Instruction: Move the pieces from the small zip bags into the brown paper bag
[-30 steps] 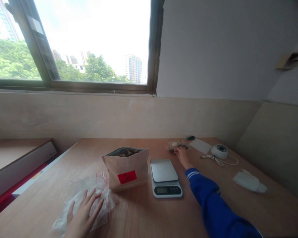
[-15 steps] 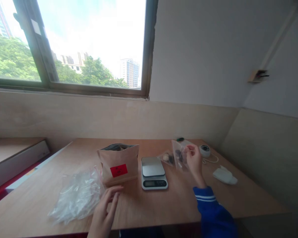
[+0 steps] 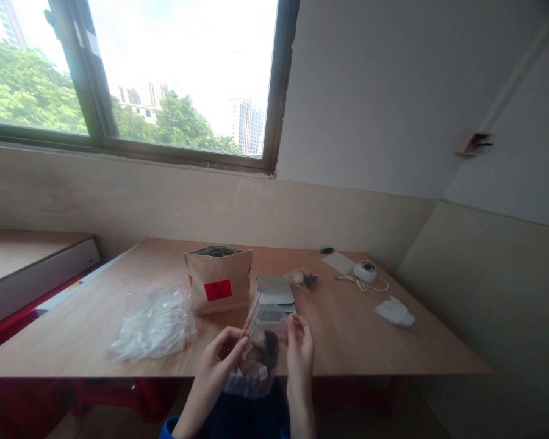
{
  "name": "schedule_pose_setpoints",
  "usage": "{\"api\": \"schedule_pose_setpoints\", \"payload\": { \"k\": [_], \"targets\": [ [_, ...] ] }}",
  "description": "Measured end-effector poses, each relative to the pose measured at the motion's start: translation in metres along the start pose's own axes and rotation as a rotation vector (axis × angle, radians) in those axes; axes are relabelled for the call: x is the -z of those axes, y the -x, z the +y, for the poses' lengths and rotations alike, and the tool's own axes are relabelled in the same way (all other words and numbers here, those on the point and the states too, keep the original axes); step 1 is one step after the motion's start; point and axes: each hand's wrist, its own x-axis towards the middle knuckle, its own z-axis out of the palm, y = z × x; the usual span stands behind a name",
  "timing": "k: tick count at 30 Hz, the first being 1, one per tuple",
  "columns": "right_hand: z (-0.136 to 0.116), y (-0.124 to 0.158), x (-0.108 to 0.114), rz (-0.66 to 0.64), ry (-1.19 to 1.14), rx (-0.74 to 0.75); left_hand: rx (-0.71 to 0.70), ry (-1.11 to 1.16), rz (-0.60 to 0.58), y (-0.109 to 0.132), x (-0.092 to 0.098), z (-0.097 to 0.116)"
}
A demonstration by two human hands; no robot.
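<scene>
A clear zip-lock bag (image 3: 251,372) with a red seal strip hangs between my hands at the table's front edge. Dark and brownish lumps and a small white packet show through its plastic. My left hand (image 3: 226,353) pinches the bag's left edge by the red strip. On the opposite edge, the fingers of my right hand (image 3: 301,341) are closed. Just behind the bag is a kitchen scale (image 3: 274,289), its front partly covered by the plastic. An open kraft paper pouch (image 3: 219,286) with a red label stands left of the scale.
A pile of clear plastic bags (image 3: 153,323) lies at left. Behind the scale is another filled zip-lock bag (image 3: 303,278). Further right are a white dome camera (image 3: 365,270) with its cable, a white paper sheet (image 3: 338,262), a dark green object (image 3: 326,250) and a crumpled white item (image 3: 394,311).
My right hand has brought the filled zip-lock bag from the table's right side to the front edge. My left hand has come up and taken hold of it. The view has tilted down.
</scene>
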Motion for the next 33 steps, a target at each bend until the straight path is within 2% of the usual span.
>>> {"api": "schedule_pose_setpoints", "payload": {
  "k": [2, 4, 8, 10, 13, 19, 24, 28, 33],
  "targets": [
    [0.003, 0.003, -0.002, 0.037, 0.085, 0.061, 0.024, 0.03, 0.066, 0.002, 0.005, -0.003],
    [-0.003, 0.01, -0.005, -0.011, 0.165, 0.097, 0.022, 0.064, 0.128, 0.004, 0.005, -0.007],
    [-0.021, 0.034, -0.02, -0.379, 0.183, 0.027, -0.035, 0.033, 0.187, 0.008, -0.005, -0.012],
    [-0.027, 0.046, -0.028, -0.447, 0.167, 0.014, -0.08, -0.036, 0.208, 0.01, -0.009, -0.012],
    [-0.033, 0.054, -0.034, -0.424, 0.164, 0.026, -0.12, -0.112, 0.236, 0.013, -0.013, -0.009],
    [-0.039, 0.047, -0.023, -0.478, 0.208, 0.093, -0.15, -0.082, 0.053, 0.016, -0.012, 0.0],
    [-0.038, 0.05, -0.02, -0.546, 0.234, 0.038, -0.088, -0.167, 0.144, 0.017, -0.01, 0.001],
    [-0.035, 0.054, -0.022, -0.548, 0.23, 0.037, -0.049, -0.204, 0.222, 0.015, -0.006, -0.009],
    [-0.033, 0.051, -0.019, -0.548, 0.185, -0.003, -0.015, -0.203, 0.222, 0.012, 0.003, -0.019]
  ]
}}
